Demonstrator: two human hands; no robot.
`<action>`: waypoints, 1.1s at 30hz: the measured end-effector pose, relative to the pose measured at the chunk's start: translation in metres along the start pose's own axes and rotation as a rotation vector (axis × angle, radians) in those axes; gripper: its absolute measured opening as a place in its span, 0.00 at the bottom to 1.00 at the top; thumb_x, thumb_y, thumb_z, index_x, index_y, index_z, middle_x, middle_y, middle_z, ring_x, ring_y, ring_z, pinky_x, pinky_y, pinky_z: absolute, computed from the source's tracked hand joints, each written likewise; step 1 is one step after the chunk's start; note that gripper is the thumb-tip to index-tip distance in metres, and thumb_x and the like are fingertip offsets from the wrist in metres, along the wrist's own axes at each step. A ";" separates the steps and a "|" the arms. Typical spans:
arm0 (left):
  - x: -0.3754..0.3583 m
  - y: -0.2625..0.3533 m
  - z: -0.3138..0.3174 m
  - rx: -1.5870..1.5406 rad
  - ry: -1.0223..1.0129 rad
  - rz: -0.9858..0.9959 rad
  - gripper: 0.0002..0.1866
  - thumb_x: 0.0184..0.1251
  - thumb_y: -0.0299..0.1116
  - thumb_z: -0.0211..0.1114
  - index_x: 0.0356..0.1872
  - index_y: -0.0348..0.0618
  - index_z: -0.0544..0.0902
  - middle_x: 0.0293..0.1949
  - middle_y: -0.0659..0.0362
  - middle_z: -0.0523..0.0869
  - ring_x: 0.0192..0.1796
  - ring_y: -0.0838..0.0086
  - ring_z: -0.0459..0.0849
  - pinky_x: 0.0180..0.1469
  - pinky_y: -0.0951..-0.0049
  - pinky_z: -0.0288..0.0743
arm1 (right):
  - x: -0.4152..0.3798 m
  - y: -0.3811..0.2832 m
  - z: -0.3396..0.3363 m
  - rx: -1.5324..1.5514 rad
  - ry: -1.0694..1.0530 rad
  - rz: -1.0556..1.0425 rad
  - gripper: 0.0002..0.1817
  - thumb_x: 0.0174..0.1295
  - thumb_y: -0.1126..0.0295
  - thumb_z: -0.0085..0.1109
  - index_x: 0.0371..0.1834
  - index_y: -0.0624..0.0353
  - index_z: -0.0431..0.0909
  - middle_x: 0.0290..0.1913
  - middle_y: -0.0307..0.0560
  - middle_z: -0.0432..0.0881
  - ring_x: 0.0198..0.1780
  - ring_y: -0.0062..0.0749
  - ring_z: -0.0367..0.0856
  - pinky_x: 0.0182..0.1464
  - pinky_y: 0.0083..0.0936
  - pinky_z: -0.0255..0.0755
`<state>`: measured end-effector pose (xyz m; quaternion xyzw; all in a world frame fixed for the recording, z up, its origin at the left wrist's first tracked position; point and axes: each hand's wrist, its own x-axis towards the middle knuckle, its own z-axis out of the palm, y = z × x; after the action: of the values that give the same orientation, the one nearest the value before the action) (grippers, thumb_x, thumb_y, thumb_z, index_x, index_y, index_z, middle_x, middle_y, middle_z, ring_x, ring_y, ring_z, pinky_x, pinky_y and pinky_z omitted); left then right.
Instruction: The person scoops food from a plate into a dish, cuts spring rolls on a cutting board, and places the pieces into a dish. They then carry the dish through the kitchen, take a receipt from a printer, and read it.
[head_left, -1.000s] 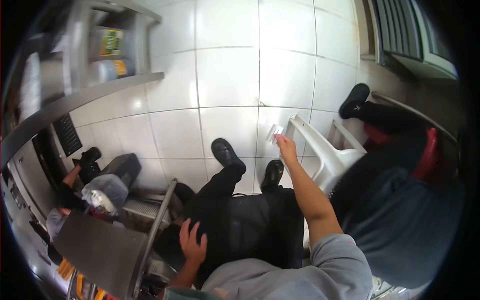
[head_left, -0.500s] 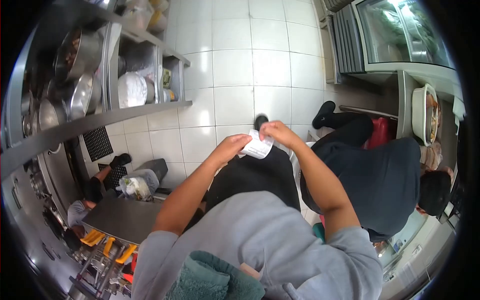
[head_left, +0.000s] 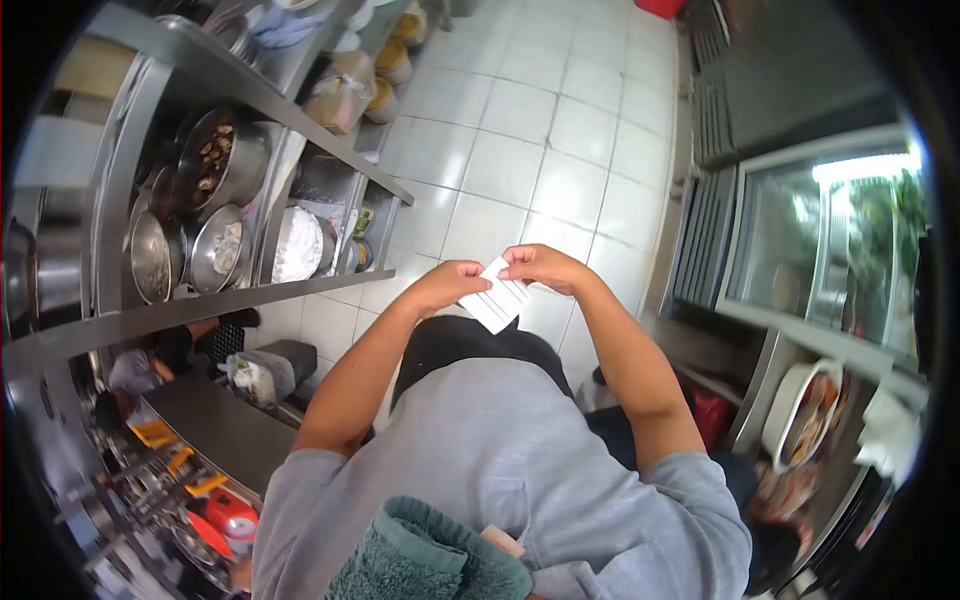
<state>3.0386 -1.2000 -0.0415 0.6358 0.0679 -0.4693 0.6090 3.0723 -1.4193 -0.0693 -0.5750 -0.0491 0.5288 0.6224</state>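
A white paper slip with printed lines is held out in front of my body, over the tiled floor. My left hand pinches its left edge between thumb and fingers. At the upper right edge, my right hand grips the same slip, thumb on top. Both hands are closed and close together. The print is too small to read. A folded green towel lies over my shoulder at the bottom of the view.
On the left, a metal shelf holds several steel bowls and pots, one a pot with dark food. A glass-door fridge stands at the right, near a white food container. Another person crouches at lower right. A bin sits lower left.
I have moved forward along the aisle, so the shelf, fridge and crouching person shift in view. The slip is now straighter and tilted, still between both hands.
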 end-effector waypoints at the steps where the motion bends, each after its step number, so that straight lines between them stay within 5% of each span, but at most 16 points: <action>1: 0.001 0.013 -0.010 -0.052 0.022 -0.014 0.10 0.61 0.34 0.60 0.39 0.39 0.79 0.33 0.62 0.82 0.37 0.79 0.80 0.42 0.76 0.73 | 0.007 -0.014 -0.008 0.022 0.011 -0.014 0.09 0.57 0.62 0.60 0.36 0.53 0.76 0.34 0.32 0.77 0.36 0.17 0.72 0.40 0.21 0.64; 6: 0.029 0.042 -0.054 -0.882 0.053 0.318 0.21 0.68 0.46 0.53 0.53 0.42 0.70 0.50 0.54 0.77 0.52 0.65 0.78 0.53 0.62 0.71 | 0.056 -0.071 -0.039 0.269 0.292 -0.130 0.08 0.58 0.63 0.59 0.35 0.53 0.74 0.36 0.37 0.78 0.40 0.20 0.73 0.42 0.22 0.65; 9: 0.061 0.063 -0.071 -1.035 0.049 0.405 0.21 0.68 0.46 0.53 0.54 0.42 0.71 0.51 0.53 0.77 0.55 0.65 0.75 0.57 0.61 0.67 | 0.087 -0.100 -0.055 0.522 0.439 -0.237 0.09 0.59 0.63 0.59 0.38 0.53 0.72 0.39 0.37 0.77 0.43 0.22 0.73 0.43 0.24 0.65; 14: 0.135 0.123 -0.106 -0.944 0.224 0.281 0.14 0.65 0.36 0.56 0.49 0.43 0.73 0.49 0.57 0.79 0.52 0.69 0.76 0.53 0.63 0.70 | 0.128 -0.139 -0.100 0.631 0.657 -0.307 0.10 0.59 0.64 0.59 0.38 0.52 0.70 0.38 0.36 0.76 0.41 0.22 0.72 0.43 0.24 0.64; 23: 0.224 0.259 -0.200 -0.628 0.287 0.297 0.12 0.63 0.34 0.57 0.44 0.40 0.77 0.40 0.58 0.81 0.44 0.74 0.79 0.49 0.70 0.72 | 0.167 -0.223 -0.189 0.570 0.664 -0.268 0.09 0.58 0.67 0.58 0.38 0.54 0.71 0.34 0.36 0.77 0.36 0.19 0.71 0.37 0.18 0.63; 29: 0.273 0.324 -0.254 -0.628 0.418 0.311 0.12 0.63 0.33 0.57 0.44 0.40 0.77 0.38 0.58 0.82 0.42 0.74 0.81 0.46 0.70 0.74 | 0.223 -0.284 -0.265 0.509 0.557 -0.240 0.07 0.59 0.68 0.57 0.37 0.55 0.71 0.32 0.36 0.76 0.32 0.17 0.71 0.35 0.15 0.63; 33: 0.313 0.341 -0.295 -0.696 0.487 0.375 0.13 0.62 0.33 0.58 0.46 0.40 0.76 0.40 0.56 0.82 0.40 0.71 0.82 0.42 0.70 0.77 | 0.266 -0.327 -0.322 0.312 0.307 -0.270 0.11 0.58 0.71 0.55 0.44 0.59 0.71 0.33 0.36 0.76 0.32 0.17 0.72 0.36 0.18 0.66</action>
<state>3.5870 -1.1894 -0.0656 0.4865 0.2466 -0.1374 0.8268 3.6004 -1.3704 -0.0713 -0.5338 0.0519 0.3488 0.7686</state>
